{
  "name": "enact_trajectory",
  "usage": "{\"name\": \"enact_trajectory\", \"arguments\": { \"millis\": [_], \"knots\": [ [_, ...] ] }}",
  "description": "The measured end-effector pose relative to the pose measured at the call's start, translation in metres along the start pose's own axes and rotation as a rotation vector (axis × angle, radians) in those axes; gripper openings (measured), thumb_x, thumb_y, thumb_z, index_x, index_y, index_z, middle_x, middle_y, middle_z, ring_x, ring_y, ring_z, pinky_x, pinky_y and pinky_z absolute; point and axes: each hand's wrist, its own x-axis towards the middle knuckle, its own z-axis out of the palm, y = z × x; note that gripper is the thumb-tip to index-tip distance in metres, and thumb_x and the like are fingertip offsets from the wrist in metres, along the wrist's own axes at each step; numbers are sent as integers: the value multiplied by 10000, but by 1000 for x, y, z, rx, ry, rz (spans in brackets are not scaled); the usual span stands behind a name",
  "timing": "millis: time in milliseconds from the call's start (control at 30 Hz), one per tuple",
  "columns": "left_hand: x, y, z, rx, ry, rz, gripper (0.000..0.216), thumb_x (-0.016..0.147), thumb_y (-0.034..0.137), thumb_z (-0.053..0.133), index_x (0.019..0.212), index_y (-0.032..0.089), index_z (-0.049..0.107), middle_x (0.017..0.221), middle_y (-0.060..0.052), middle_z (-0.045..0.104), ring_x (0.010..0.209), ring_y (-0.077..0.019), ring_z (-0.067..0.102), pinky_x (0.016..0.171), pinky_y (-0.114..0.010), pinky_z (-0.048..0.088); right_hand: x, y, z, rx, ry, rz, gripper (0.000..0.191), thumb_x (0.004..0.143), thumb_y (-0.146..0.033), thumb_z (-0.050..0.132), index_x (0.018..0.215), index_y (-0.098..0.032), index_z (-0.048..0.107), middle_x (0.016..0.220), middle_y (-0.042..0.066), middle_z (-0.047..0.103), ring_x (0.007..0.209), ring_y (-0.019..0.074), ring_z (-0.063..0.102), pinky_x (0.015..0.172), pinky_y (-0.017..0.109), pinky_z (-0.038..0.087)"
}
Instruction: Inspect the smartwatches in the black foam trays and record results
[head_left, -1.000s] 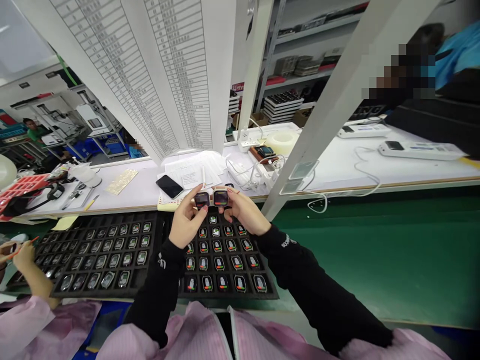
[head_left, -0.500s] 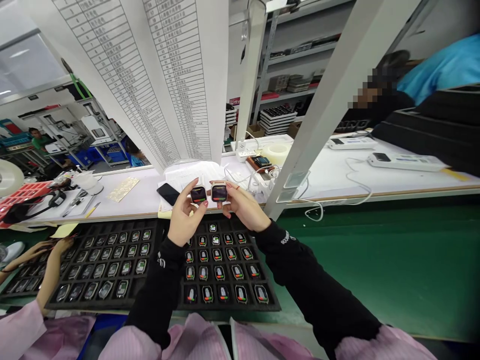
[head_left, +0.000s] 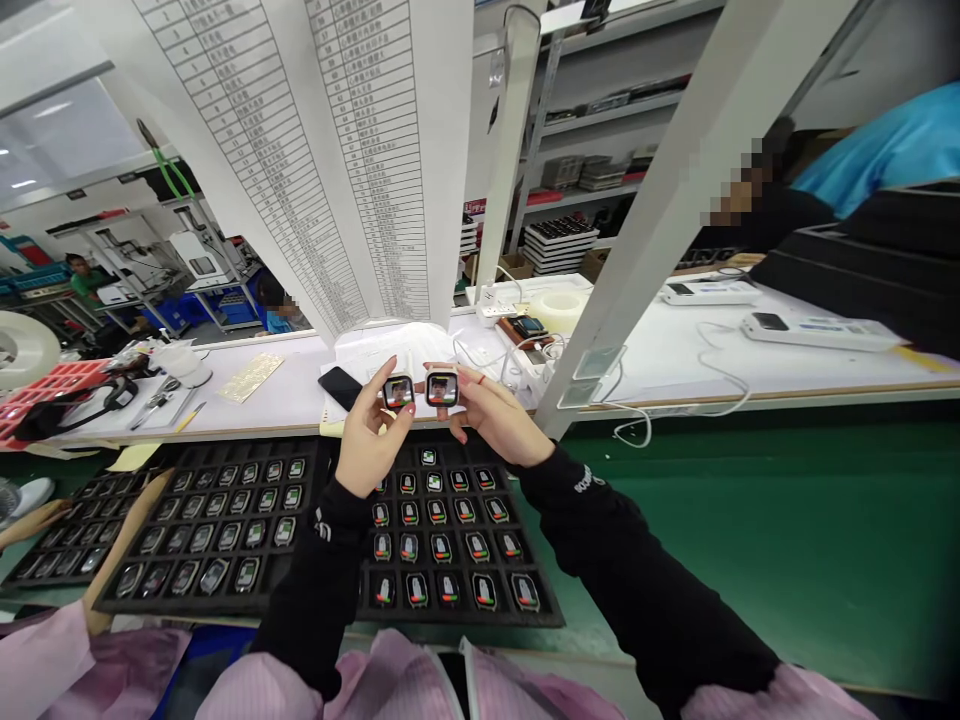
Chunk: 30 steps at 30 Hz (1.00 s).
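Note:
My left hand (head_left: 367, 440) pinches a small square smartwatch body (head_left: 397, 392) with its screen lit. My right hand (head_left: 495, 418) pinches a second smartwatch body (head_left: 442, 388), also lit. Both are held side by side, screens facing me, above a black tray (head_left: 540, 600) whose pockets hold several watch bodies with lit screens. Black sleeves cover both forearms.
A second black tray (head_left: 202, 520) of watch bodies lies to the left, where a co-worker's arm (head_left: 124, 530) in a pink sleeve reaches over it. Behind are a white bench with a phone (head_left: 339, 386), papers, cables and power strips (head_left: 817, 330). A slanted white post (head_left: 645, 220) rises at right. Green mat (head_left: 787, 520) at right.
Both watch screens have changed from dark with a coloured strip to a bright picture. My hands rose slightly. The co-worker's arm stretched further along the left tray.

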Motion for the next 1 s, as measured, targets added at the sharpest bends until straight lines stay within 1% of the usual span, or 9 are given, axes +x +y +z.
{"name": "enact_trajectory", "arguments": {
  "millis": [100, 233, 367, 467, 600, 667, 800, 900, 1000],
  "knots": [
    [-2, 1, 0, -1, 4, 2, 600, 803, 287, 631, 1366, 263, 424, 1363, -79, 471, 1048, -177, 567, 924, -319, 494, -2, 0, -1, -39, -61, -24, 549, 800, -332, 663, 1303, -199, 487, 1022, 85, 580, 726, 135, 529, 433, 181, 441],
    [-5, -2, -1, -1, 17, 4, 573, 812, 293, 620, 1354, 253, 439, 1343, -80, 492, 1038, -179, 576, 929, -331, 495, -3, 2, -2, -83, -95, -48, 587, 799, -290, 669, 1335, -187, 452, 989, 85, 580, 728, 136, 529, 434, 183, 449],
    [-9, -1, -1, 5, 8, 2, 537, 817, 295, 614, 1331, 247, 468, 1321, -76, 513, 1043, -181, 576, 931, -326, 491, -6, 2, -1, -76, -76, -44, 590, 794, -297, 674, 1331, -178, 461, 1005, 95, 578, 729, 138, 540, 439, 188, 455],
    [-12, 2, 0, -10, 3, -16, 531, 817, 308, 614, 1325, 236, 477, 1298, -81, 531, 1020, -181, 583, 901, -317, 502, -8, 1, 1, -75, -36, -25, 543, 819, -341, 647, 1308, -164, 490, 932, 82, 579, 703, 138, 543, 426, 190, 448],
    [-17, 6, 1, -39, 37, -73, 458, 841, 344, 580, 1283, 242, 522, 1283, -79, 543, 962, -166, 594, 829, -293, 521, -12, 3, 5, -103, -4, 12, 510, 854, -382, 603, 1299, -154, 498, 790, 47, 563, 613, 113, 508, 408, 182, 429],
    [-22, 4, 2, -52, 43, -107, 429, 855, 359, 555, 1268, 243, 535, 1277, -82, 548, 948, -166, 599, 804, -290, 526, -16, 6, 6, -111, -11, 13, 538, 841, -362, 624, 1319, -167, 472, 817, 51, 570, 623, 112, 507, 415, 179, 436],
    [-35, -2, 3, -91, -3, -142, 501, 818, 306, 615, 1301, 252, 495, 1301, -75, 535, 1078, -190, 570, 910, -303, 493, -25, 14, 7, -96, -24, -2, 597, 791, -294, 678, 1331, -192, 444, 1029, 97, 568, 720, 130, 533, 446, 185, 463],
    [-44, -5, 4, -119, -14, -171, 539, 799, 274, 635, 1313, 245, 477, 1340, -74, 504, 1161, -206, 530, 952, -300, 474, -32, 20, 7, -44, -24, 19, 564, 809, -291, 648, 1324, -170, 455, 951, 86, 578, 702, 129, 537, 450, 186, 459],
    [-50, -6, 4, -123, -7, -208, 518, 805, 271, 623, 1304, 231, 486, 1340, -76, 505, 1158, -207, 536, 953, -300, 474, -35, 24, 8, -11, -7, 49, 541, 826, -318, 620, 1319, -152, 469, 841, 61, 577, 636, 118, 525, 437, 192, 447]
  ]
}}
